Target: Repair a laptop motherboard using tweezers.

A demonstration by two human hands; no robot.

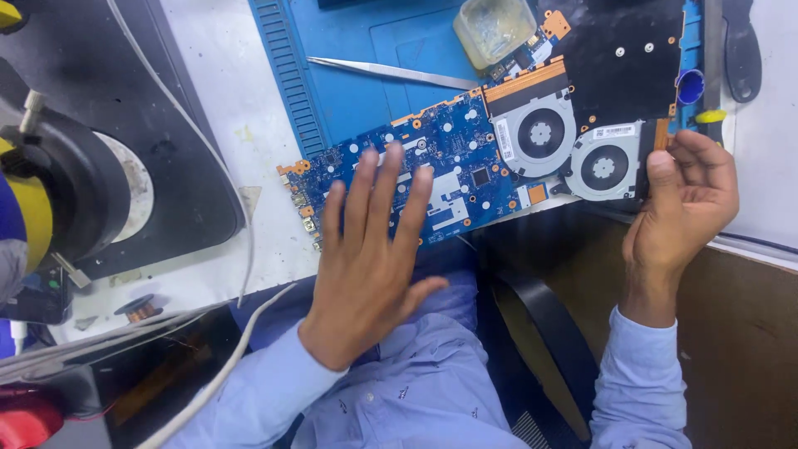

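A long blue laptop circuit board (pixel 457 162) lies across the near edge of a blue work mat (pixel 349 66), with two round grey cooling fans (pixel 540 133) and copper heat pipes at its right end. My left hand (pixel 370 249) is flat and spread, fingertips resting on the board's left half. My right hand (pixel 686 199) grips the board's right end beside the second fan (pixel 604 164), thumb on top. A black sheet (pixel 632 58) covers the board's upper right part.
Metal tweezers (pixel 391 73) lie on the mat. A clear plastic tub (pixel 495 29) stands behind the board. A black microscope base (pixel 100 150) and white cables (pixel 208 150) fill the left side. A small copper wire spool (pixel 138 309) sits near the table edge.
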